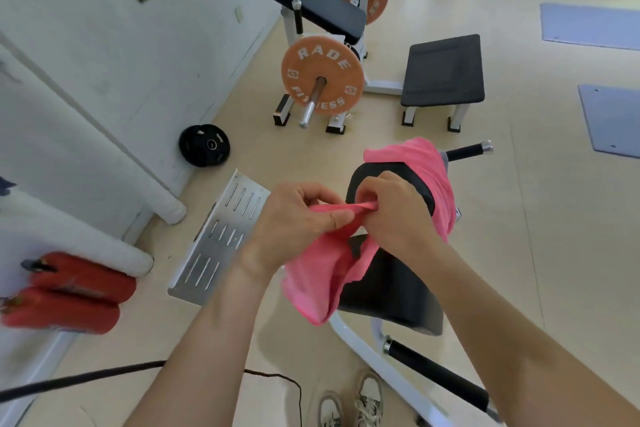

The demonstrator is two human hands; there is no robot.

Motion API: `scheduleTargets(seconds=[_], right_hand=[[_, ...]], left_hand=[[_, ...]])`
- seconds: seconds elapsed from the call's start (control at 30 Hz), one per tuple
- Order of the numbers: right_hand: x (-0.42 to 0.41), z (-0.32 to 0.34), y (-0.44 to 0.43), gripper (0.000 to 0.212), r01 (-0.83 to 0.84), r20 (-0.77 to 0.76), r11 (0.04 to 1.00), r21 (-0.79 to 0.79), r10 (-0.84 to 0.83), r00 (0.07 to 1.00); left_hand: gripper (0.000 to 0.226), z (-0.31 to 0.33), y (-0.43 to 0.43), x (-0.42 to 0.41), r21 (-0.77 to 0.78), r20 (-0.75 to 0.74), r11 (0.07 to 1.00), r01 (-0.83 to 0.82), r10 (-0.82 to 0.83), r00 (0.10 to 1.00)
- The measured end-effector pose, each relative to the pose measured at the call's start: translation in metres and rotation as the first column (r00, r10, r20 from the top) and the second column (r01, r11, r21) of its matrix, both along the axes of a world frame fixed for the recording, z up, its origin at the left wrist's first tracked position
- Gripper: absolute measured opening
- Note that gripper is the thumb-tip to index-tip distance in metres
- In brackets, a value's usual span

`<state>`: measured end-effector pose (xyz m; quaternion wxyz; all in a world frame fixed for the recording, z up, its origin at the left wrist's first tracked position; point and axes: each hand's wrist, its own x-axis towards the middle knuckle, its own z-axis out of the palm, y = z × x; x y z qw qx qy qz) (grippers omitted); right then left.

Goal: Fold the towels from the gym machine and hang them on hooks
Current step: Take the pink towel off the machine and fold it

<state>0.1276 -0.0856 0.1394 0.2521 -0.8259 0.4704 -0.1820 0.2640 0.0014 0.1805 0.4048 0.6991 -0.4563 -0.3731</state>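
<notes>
Left hand (298, 218) and right hand (394, 215): I log both raised close together, each clamped on a bunched edge of the pink towel (322, 277), pinched between thumb and curled fingers. Towel body hangs below the hands, in front of the black seat pad (398, 298) of the white-framed gym machine (360, 347). More pink cloth (422, 163) lies draped over the machine's upper pad (381, 173); I cannot tell whether it is a second towel. White sneakers (370, 395) stand on the floor beside the frame. Slotted metal footplate (221, 236) to the left. Black weight plate (204, 146) lies by the wall. Orange weight plate (322, 80) lettered RADE FITNESS sits on a bar beyond. Red fire extinguishers (69, 291) at far left.
</notes>
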Motion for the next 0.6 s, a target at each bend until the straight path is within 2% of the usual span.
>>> scheduleTargets(seconds=[0.1, 0.23, 0.3, 0.37, 0.47, 0.53, 0.6], right_hand=[[-0.021, 0.006, 0.003, 0.025, 0.087, -0.151, 0.995, -0.052, -0.094, 0.984], [-0.049, 0.006, 0.000, 0.033, 0.223, -0.247, 0.973, -0.054, -0.230, 0.941], [-0.055, 0.004, -0.006, 0.036, 0.250, -0.260, 0.968, -0.020, -0.247, 0.933], [-0.059, 0.007, -0.014, 0.039, 0.313, -0.149, 0.950, 0.017, -0.307, 0.940], [-0.061, 0.028, -0.025, 0.044, 0.438, 0.130, 0.899, -0.018, -0.432, 0.893], [-0.066, 0.043, -0.030, 0.047, 0.483, 0.252, 0.872, -0.084, -0.450, 0.857], [-0.076, 0.046, -0.030, 0.044, 0.486, 0.292, 0.859, -0.163, -0.428, 0.855]], left_hand=[[0.018, -0.004, 0.027, 0.024, 0.166, 0.255, 0.983, 0.081, -0.122, 0.959], [0.009, -0.040, 0.050, 0.047, 0.403, 0.366, 0.914, 0.033, -0.194, 0.910], [0.016, -0.060, 0.055, 0.051, 0.433, 0.408, 0.901, -0.032, -0.165, 0.898], [0.019, -0.070, 0.055, 0.052, 0.331, 0.450, 0.933, -0.143, -0.023, 0.893], [0.037, -0.060, 0.040, 0.050, -0.046, 0.495, 0.955, -0.293, 0.276, 0.824], [0.043, -0.038, 0.027, 0.044, -0.247, 0.415, 0.907, -0.341, 0.417, 0.809], [0.039, -0.024, 0.016, 0.034, -0.383, 0.299, 0.848, -0.366, 0.489, 0.820]])
